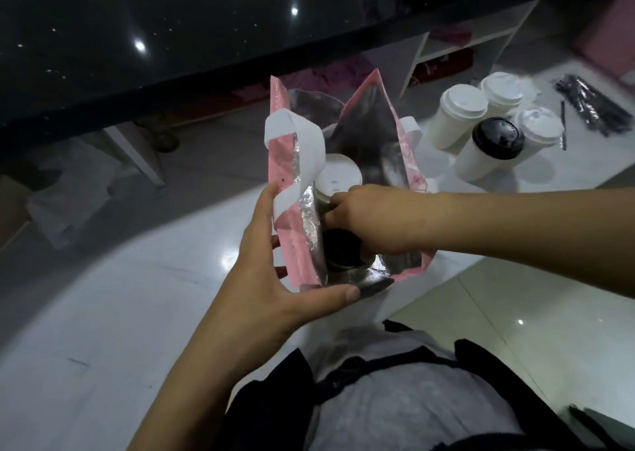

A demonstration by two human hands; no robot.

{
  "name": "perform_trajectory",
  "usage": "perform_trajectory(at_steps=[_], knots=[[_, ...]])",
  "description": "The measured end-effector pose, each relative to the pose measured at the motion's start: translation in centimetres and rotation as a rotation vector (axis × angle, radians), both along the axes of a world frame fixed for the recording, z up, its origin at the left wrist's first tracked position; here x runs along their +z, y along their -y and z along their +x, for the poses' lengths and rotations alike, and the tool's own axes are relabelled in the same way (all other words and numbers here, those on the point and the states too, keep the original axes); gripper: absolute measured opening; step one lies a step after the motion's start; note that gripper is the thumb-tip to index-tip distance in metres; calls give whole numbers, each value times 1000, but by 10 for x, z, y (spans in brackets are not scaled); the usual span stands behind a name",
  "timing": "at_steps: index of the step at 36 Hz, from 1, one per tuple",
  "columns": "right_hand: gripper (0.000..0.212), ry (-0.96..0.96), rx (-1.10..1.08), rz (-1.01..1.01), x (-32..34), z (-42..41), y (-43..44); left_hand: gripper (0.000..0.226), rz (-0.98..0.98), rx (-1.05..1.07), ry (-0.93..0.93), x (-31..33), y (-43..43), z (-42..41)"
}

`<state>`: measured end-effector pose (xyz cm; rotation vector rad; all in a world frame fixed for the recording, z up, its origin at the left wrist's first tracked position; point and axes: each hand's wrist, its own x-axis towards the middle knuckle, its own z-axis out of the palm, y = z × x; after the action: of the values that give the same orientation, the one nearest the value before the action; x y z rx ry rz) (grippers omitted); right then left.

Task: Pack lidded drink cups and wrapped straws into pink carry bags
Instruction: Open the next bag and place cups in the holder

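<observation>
Grey shirt (395, 399) at 6 o'clock; above it L hand (275, 272) spreads flat on the pink bag (292, 244), bracing it, while R hand (360, 220) curls round a black-lidded cup (343, 251) inside, beside a white-lidded cup (338, 175). Risk: floppy bag wall cd fold in, cup tips; straws (591, 106) wait at 2 o'clock.

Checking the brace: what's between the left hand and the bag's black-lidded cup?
Head view: the pink bag's foil-lined wall; the left hand touches it outside, the right hand grips the cup.
</observation>
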<state>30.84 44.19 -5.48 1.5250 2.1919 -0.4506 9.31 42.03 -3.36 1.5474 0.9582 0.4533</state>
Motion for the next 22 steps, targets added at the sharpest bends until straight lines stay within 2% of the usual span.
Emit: perform_trajectory(at_steps=[4, 11, 16, 22], knots=[[67, 22, -9, 5, 4, 0, 2, 117, 21, -1, 6, -2, -2, 1], [59, -3, -69, -23, 13, 1, 1, 117, 41, 16, 3, -3, -3, -4], [61, 9, -28, -14, 11, 4, 9, 117, 68, 0, -25, -7, -6, -7], [63, -33, -70, -30, 20, 9, 6, 106, 85, -17, -75, -2, 0, -3]])
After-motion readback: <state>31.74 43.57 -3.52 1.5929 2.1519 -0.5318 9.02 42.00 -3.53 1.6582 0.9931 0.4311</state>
